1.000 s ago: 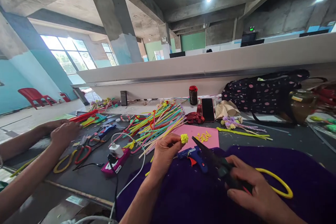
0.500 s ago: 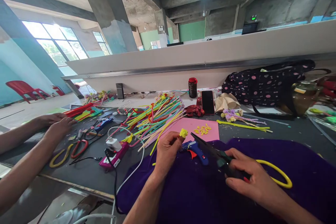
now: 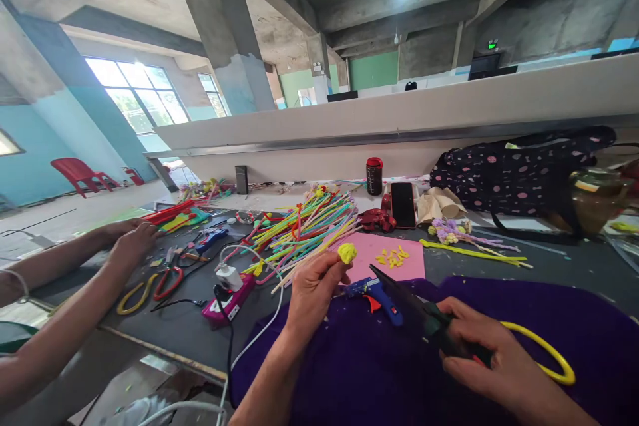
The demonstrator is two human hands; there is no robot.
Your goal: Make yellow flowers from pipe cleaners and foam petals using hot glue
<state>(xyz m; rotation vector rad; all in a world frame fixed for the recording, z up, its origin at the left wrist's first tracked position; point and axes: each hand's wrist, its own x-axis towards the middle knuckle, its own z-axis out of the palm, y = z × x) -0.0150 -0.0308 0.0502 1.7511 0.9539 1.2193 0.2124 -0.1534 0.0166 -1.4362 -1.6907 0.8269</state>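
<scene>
The yellow chenille flower head (image 3: pixel 347 253) sits in the fingertips of the left hand (image 3: pixel 312 289), pinched shut on its base, above the edge of the pink sheet (image 3: pixel 367 247). It appears rounded and largely formed; the number of parts joined cannot be told. The right hand (image 3: pixel 492 353) is clamped around the long-nose pliers (image 3: pixel 405 297), tips apart from the flower head. Loose yellow pieces (image 3: pixel 393 257) lie unattached on the sheet. The blue glue gun (image 3: pixel 383 301) rests unheld between the hands.
</scene>
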